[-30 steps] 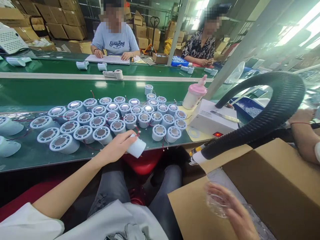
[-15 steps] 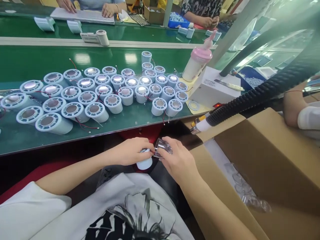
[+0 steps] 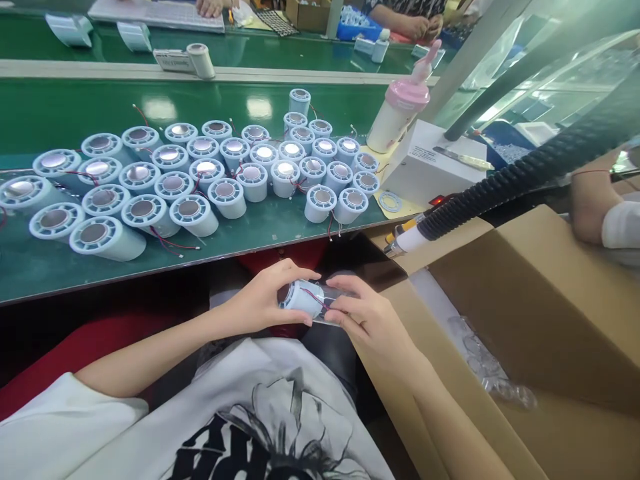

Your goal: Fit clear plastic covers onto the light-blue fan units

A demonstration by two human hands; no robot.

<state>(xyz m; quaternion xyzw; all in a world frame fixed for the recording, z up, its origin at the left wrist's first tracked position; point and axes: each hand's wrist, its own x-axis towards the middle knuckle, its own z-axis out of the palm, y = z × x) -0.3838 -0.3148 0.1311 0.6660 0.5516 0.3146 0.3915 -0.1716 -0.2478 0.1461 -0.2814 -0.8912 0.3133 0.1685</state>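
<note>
Down below the front edge of the green tabletop [image 3: 40,280], over the person's lap, both hands meet on one part. Left hand [image 3: 260,303] has its grip closed around a pale blue cylinder [image 3: 303,298], lying on its side with its grilled end turned left toward the palm; thin red and black wires run across the cylinder's body. Right hand [image 3: 370,320] pinches a clear plastic cap [image 3: 330,307] between thumb and fingers, pressed against the cylinder's right end; whether the cap is over the end or merely touching it is hard to tell, since the plastic is see-through and partly hidden by fingers.

On the tabletop stands a crowd of similar blue cylinders [image 3: 200,173], upright with metal discs on top, packed close together with wires between them. To their right sit a pink-topped bottle [image 3: 400,110] and a white box [image 3: 430,167] with a red light. A black ribbed hose [image 3: 525,177] slants down to a nozzle near the tabletop's corner. An open cardboard carton [image 3: 525,307] fills the right side, with more clear caps [image 3: 495,380] lying inside. Another person's arm [image 3: 590,200] shows at far right
</note>
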